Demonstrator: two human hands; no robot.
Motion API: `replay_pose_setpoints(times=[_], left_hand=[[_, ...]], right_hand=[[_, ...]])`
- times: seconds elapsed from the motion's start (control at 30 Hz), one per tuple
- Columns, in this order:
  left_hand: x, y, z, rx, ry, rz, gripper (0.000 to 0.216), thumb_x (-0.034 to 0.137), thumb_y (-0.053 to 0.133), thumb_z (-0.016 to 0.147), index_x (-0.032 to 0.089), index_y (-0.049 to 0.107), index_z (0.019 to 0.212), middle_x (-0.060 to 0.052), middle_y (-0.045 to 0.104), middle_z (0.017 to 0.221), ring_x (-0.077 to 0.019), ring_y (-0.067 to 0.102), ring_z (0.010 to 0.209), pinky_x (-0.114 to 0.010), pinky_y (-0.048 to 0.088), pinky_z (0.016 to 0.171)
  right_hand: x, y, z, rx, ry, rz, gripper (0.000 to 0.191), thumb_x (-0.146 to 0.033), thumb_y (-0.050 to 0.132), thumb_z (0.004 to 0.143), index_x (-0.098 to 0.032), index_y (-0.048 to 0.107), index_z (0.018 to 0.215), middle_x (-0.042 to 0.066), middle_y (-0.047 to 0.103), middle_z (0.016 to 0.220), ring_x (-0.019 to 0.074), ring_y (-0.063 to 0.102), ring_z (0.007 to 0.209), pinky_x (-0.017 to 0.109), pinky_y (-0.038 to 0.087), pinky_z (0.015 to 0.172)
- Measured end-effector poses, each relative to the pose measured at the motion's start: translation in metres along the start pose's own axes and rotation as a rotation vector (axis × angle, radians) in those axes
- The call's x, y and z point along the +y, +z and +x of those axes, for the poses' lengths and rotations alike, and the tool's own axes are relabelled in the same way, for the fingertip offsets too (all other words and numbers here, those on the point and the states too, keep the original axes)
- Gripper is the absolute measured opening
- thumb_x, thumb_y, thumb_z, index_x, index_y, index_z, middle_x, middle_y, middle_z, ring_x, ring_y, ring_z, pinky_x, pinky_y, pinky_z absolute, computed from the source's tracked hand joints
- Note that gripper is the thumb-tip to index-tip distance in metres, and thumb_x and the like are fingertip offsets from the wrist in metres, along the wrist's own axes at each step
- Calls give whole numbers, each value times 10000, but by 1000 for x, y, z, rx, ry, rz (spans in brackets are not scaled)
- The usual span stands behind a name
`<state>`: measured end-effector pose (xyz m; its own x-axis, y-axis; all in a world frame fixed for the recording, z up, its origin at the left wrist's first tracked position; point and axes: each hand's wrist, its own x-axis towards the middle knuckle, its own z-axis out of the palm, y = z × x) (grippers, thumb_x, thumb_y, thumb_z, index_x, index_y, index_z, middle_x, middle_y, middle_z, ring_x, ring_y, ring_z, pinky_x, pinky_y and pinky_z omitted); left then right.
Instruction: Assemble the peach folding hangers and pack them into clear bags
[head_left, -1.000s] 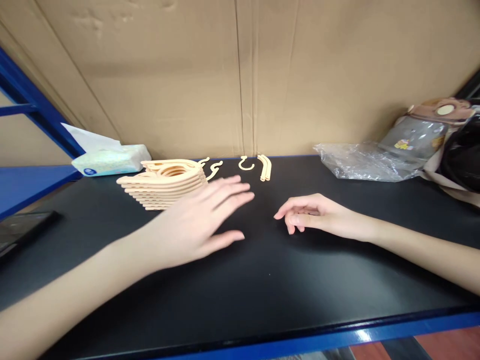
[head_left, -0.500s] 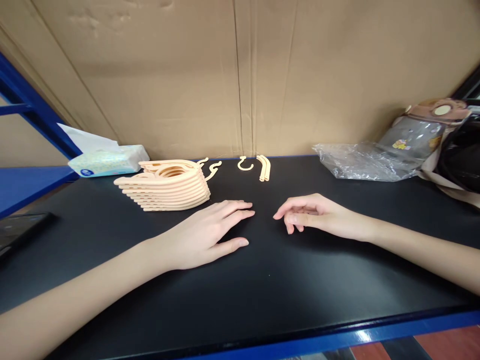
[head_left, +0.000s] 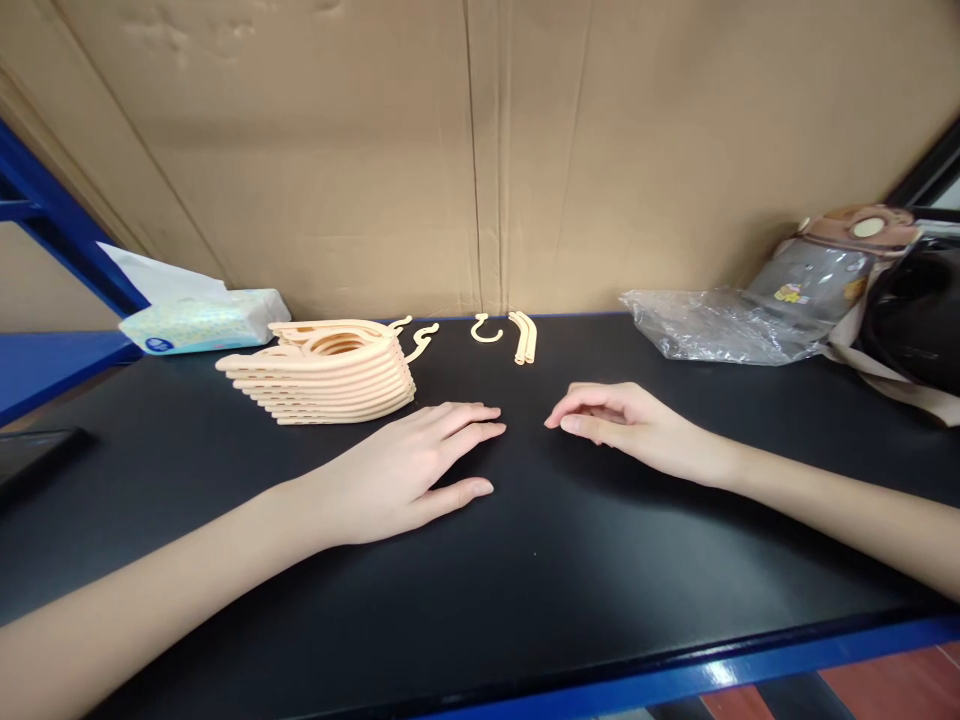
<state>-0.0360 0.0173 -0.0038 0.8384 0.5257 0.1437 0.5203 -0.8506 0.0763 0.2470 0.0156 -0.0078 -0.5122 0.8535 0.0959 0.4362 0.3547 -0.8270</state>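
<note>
L hand (head_left: 412,470) palm-down on table (head_left: 540,610), fingers spread, nothing held; R hand (head_left: 630,430) half-curled, palm hidden, can't tell grip. Hanger stack (head_left: 337,380) just past L hand. Step: looks like pause; pickup'd need fwd reach.

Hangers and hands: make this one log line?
left hand: palm down on black tabletop; right hand: curled; hanger stack: beyond left hand; hook: farther back

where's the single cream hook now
In the head view, the single cream hook lies toward the back of the black table, between the hanger stack on its left and two curved pieces close on its right.
</note>
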Motion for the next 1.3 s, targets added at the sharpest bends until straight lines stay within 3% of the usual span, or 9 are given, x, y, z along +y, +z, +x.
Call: replay_pose_setpoints(times=[0.2, 0.3, 0.43, 0.57, 0.67, 0.8, 0.97, 1.13, 1.3], left_hand=[[3, -5, 2, -52, -24, 13, 511, 471, 379, 1003, 180, 454, 1417, -100, 444, 1492, -264, 437, 1353, -432, 393, 1100], [4, -5, 2, -54, -21, 15, 517, 470, 378, 1003, 169, 456, 1416, -106, 440, 1495, -266, 435, 1356, -438, 391, 1103], [4, -6, 2, -54, -24, 10, 519, 469, 375, 1004, 159, 464, 1410, -115, 453, 1483, -271, 447, 1346, -444, 402, 1094], [3, -7, 2, -49, -18, 0, 506, 456, 389, 1003, 159, 471, 1404, -115, 456, 1481, -271, 445, 1347, -444, 392, 1103], [4, -7, 2, -57, -24, -16, 507, 458, 400, 999, 159, 476, 1401, -113, 455, 1483, -269, 449, 1343, -441, 384, 1110], [6, -8, 0, -55, -35, -27, 502, 453, 410, 997, 156, 484, 1395, -112, 454, 1483, -264, 448, 1343, -429, 382, 1112], [6, -7, -1, -43, -38, -35, 497, 446, 422, 994, 150, 480, 1389, -114, 456, 1478, -259, 450, 1339, -421, 386, 1108], [5, -3, 0, 60, -46, -67, 435, 355, 364, 1024, 160, 425, 1408, -118, 449, 1471, -235, 437, 1342, -415, 385, 1111], [3, -2, 3, 101, -17, -114, 424, 355, 389, 1018, 171, 418, 1398, -119, 489, 1428, -233, 466, 1306, -411, 406, 1082]], right_hand=[[9, -7, 18, 170, -91, -449, 213, -380, 537, 925, -216, 642, 1011, 40, 586, 1078, 145, 587, 872, 284, 454, 743], [12, -16, 41, 227, 10, -686, 218, -399, 515, 929, -206, 592, 996, 34, 632, 1029, 158, 617, 883, 283, 460, 763], [7, -24, 82, 285, 130, -805, 323, -477, 480, 932, -178, 551, 1029, 70, 675, 969, 207, 639, 835, 306, 439, 683], [-3, -22, 113, 265, 217, -915, 381, -524, 513, 895, -156, 574, 974, 138, 679, 1022, 282, 633, 960, 334, 429, 719], [-8, -17, 123, 225, 274, -961, 336, -479, 550, 860, -157, 590, 949, 139, 697, 962, 293, 647, 925, 336, 425, 693], [-9, -19, 113, 205, 289, -1009, 215, -318, 572, 816, -167, 585, 968, 118, 705, 907, 280, 659, 848, 326, 404, 655], [-3, -26, 71, 199, 240, -996, 139, -275, 526, 832, -194, 550, 942, 65, 689, 865, 235, 641, 760, 311, 388, 639], [-2, -22, 24, 116, 72, -894, 96, -209, 503, 823, -221, 504, 919, 26, 636, 936, 185, 598, 824, 281, 412, 697], [-19, -5, -3, -54, -138, -755, 96, -158, 486, 830, -228, 455, 887, 18, 570, 878, 170, 544, 740, 282, 385, 630]])
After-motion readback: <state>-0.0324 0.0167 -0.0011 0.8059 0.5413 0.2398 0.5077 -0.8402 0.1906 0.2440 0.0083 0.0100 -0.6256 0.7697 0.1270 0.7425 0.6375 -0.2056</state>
